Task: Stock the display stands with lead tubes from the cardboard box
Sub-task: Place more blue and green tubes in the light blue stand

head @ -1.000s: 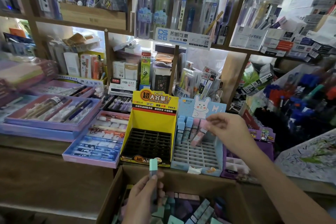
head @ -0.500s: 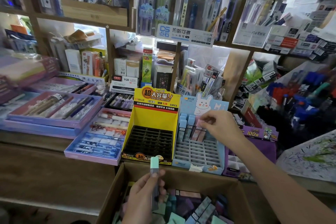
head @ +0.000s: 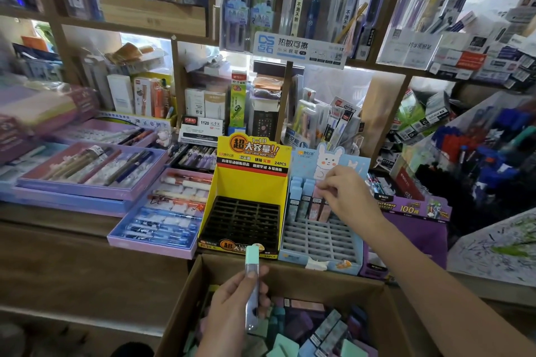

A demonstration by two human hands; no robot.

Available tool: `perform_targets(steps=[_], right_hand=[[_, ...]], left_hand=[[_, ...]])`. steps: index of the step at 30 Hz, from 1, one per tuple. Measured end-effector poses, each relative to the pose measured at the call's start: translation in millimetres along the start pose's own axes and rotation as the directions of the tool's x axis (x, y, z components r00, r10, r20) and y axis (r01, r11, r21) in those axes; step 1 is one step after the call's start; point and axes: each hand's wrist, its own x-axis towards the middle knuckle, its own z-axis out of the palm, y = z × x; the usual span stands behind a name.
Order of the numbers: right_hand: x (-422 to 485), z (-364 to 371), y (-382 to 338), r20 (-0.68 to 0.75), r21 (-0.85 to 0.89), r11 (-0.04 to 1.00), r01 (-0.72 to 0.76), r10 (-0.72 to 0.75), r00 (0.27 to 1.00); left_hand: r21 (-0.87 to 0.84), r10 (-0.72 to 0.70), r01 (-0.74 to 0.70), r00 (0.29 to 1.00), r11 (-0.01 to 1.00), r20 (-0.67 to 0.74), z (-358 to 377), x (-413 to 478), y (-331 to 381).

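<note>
Our left hand [head: 232, 310] is curled around a green-capped tube [head: 251, 287], thumb and fingers closed on its clear body, holding it upright over the near-left part of the box [head: 185, 307]. The cap end points up toward the stands. The box sits at the bottom of the view, below the counter edge, and it holds a loose heap of tubes [head: 313, 327] in green, purple, blue and pink.

Our right hand [head: 345, 191] reaches forward over the blue stand [head: 322, 240]. Its fingertips are pinched together at the top of a pink tube [head: 317, 203] standing in the back row; the hand hides the cap, so we cannot tell whether the fingers grip it or only touch it. Left of the pink tube, in the same back row, stand blue-capped tubes [head: 301, 197], upright and side by side. The rows of slots nearer to us are unfilled.

Just left of the blue stand, touching it, stands the yellow stand [head: 252, 182], with a black grid of slots and nothing in them. A purple stand [head: 417, 229] sits to the right of the blue one, partly behind our right forearm. Trays [head: 87, 171] of pens lie on the counter [head: 58, 255] to the left.
</note>
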Motion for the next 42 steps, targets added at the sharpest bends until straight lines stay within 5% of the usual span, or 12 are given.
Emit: perform_targets(steps=[7,11,15,22,26,37,42], right_hand=[[-7.2,-4.4,-3.6,-0.008,0.017,1.0,-0.025,0.025,1.0],[-37.8,-14.7,-14.4,-0.065,0.278,0.954,-0.11,0.133,0.989],[-84.6,-18.3,-19.3,0.104,0.462,0.844,-0.272,0.252,0.962],[-165.7,12.3,6.5,0.559,0.237,0.841,-0.487,0.291,0.776],[-183.5,42.2,24.3,0.663,-0.056,0.874,-0.483,0.394,0.637],[-187.6,56.9,34.1,0.678,0.015,0.83,-0.557,0.401,0.616],[-188.3,54.4,31.8,0.672,0.042,0.816,-0.576,0.404,0.621]], left_hand=[[0.039,0.035,-0.036,0.999,0.999,0.022,4.8,-4.5,2.8],[0.08,0.043,-0.045,0.999,0.996,0.029,6.5,-7.0,5.0],[0.097,0.03,-0.036,0.998,0.995,0.058,8.0,-8.6,9.4],[0.19,0.046,-0.06,0.996,0.98,0.075,11.7,-5.3,9.0],[0.305,0.051,-0.094,0.988,0.948,0.144,19.1,-6.1,13.6],[0.578,0.309,-0.448,0.893,0.682,0.327,75.9,19.1,49.9],[0.611,0.3,-0.503,0.862,0.612,0.409,112.1,45.1,61.7]])
